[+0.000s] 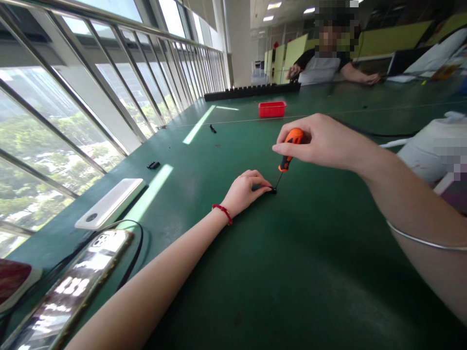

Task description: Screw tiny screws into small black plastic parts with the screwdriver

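Observation:
My right hand (317,143) is closed round the orange and black handle of a screwdriver (285,164). Its thin shaft slants down to a small black part (273,190) on the green table (302,272). Thumb and fingers of my left hand (246,191) pinch that part at its left end and hold it against the tabletop. The screwdriver's tip meets the part near its right end; whether it sits in a screw is too small to tell.
A red bin (272,109) stands farther back, before a long black strip (255,91). Small black pieces (153,165) lie to the left. Nearer are a white power bank (111,203), a phone (80,287) and a cable (140,243). Across the table sits a person (323,68).

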Demonstrator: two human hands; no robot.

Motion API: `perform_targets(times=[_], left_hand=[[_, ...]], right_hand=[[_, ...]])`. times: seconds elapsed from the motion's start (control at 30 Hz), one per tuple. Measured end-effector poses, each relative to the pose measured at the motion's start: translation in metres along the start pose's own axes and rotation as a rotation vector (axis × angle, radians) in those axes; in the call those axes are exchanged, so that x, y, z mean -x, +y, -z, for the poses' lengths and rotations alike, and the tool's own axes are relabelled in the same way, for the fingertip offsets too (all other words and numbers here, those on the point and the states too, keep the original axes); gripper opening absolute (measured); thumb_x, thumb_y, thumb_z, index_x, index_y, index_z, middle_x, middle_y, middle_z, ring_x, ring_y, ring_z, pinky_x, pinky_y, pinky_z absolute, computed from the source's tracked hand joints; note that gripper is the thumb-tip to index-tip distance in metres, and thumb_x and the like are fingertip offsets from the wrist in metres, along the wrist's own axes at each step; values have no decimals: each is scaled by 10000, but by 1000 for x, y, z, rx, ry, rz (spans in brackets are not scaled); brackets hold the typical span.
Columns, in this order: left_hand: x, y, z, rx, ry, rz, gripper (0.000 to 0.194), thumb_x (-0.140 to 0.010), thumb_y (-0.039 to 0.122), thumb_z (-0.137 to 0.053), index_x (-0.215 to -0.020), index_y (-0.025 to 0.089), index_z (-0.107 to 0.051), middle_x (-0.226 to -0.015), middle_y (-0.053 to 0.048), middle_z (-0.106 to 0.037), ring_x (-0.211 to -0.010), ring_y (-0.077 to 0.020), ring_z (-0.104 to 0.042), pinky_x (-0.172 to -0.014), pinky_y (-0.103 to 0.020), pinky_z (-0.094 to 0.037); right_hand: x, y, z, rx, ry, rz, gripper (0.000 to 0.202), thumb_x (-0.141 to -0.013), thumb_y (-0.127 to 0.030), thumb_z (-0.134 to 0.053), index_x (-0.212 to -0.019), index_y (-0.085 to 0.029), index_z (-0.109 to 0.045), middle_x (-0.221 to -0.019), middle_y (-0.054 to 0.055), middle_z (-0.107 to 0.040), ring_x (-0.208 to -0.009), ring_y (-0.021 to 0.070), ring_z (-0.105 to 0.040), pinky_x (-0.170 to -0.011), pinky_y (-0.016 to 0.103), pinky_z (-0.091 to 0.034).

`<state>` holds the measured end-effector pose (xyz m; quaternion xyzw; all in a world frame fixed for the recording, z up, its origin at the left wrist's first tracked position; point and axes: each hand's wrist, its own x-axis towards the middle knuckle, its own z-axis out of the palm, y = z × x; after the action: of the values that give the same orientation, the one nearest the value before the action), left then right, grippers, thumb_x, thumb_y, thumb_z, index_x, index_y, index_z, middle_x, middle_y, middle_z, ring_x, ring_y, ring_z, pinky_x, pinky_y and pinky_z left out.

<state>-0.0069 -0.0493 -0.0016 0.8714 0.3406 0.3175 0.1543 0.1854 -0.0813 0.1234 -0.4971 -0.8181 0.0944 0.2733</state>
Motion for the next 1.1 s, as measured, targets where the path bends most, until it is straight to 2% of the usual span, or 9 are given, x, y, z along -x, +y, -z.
perform_targets(times=[0.1,0.2,0.37,0.43,0.5,0.6,0.7,0.87,1.1], left_hand=[[0,-1,0,0,6,-2,143,-857,279,-626,-864,194,-740,-891,-43,-679,-881,-187,-602,-827,-317,-479],[0,-1,0,0,-1,9,143,-854,275,-628,-866,192,-743,-889,-45,-680,-875,-189,-602,-818,-318,-478],[0,-1,-1,16,-7,29,158,-855,299,-626,-867,199,-748,-901,-45,-683,-882,-189,-606,-815,-315,-476],[0,-1,-1,26,-2,33,163,-851,309,-630,-863,198,-748,-906,-45,-683,-890,-190,-608,-820,-316,-475],[0,0,0,30,-3,43,160,-849,305,-632,-853,196,-749,-904,-46,-681,-895,-191,-607,-828,-317,-473],[0,1,1,28,-6,61,146,-844,291,-637,-849,198,-749,-893,-44,-676,-894,-191,-604,-832,-317,-473],[0,2,2,20,1,80,132,-837,282,-645,-846,200,-748,-890,-42,-672,-895,-192,-602,-823,-314,-475],[-1,2,2,26,16,94,135,-846,264,-630,-836,189,-741,-903,-47,-675,-895,-192,-603,-827,-321,-477],[-2,1,1,51,24,80,122,-840,257,-637,-833,187,-737,-895,-45,-683,-877,-191,-611,-827,-328,-477]], right_hand=[[2,3,-1,-63,-116,-7,364,-822,-513,-537,-690,-200,-667,-521,-22,-450,-463,87,-333,-497,277,-257],[5,3,2,-101,-232,-4,313,-836,-414,-538,-650,-201,-673,-557,-7,-530,-472,91,-381,-488,274,-277],[14,6,5,-160,-104,-54,242,-820,-287,-527,-667,-186,-685,-549,5,-564,-476,109,-439,-496,277,-312],[19,13,-6,-167,33,-80,216,-816,-313,-542,-722,-184,-688,-607,13,-605,-528,128,-495,-541,282,-356],[25,24,-27,-172,160,-79,181,-804,-334,-562,-780,-191,-671,-815,28,-681,-658,152,-569,-631,290,-408],[36,41,-65,-70,160,-87,170,-811,-268,-524,-896,-197,-653,-931,50,-668,-781,185,-601,-715,315,-432],[43,53,-91,33,65,-45,188,-810,-291,-532,-941,-202,-634,-916,53,-638,-789,199,-587,-712,327,-431],[44,61,-100,129,-46,15,199,-824,-338,-557,-957,-215,-641,-854,42,-612,-817,212,-576,-756,351,-424],[43,64,-102,123,-32,-1,176,-858,-323,-537,-947,-236,-661,-867,36,-630,-838,204,-584,-759,344,-408]])
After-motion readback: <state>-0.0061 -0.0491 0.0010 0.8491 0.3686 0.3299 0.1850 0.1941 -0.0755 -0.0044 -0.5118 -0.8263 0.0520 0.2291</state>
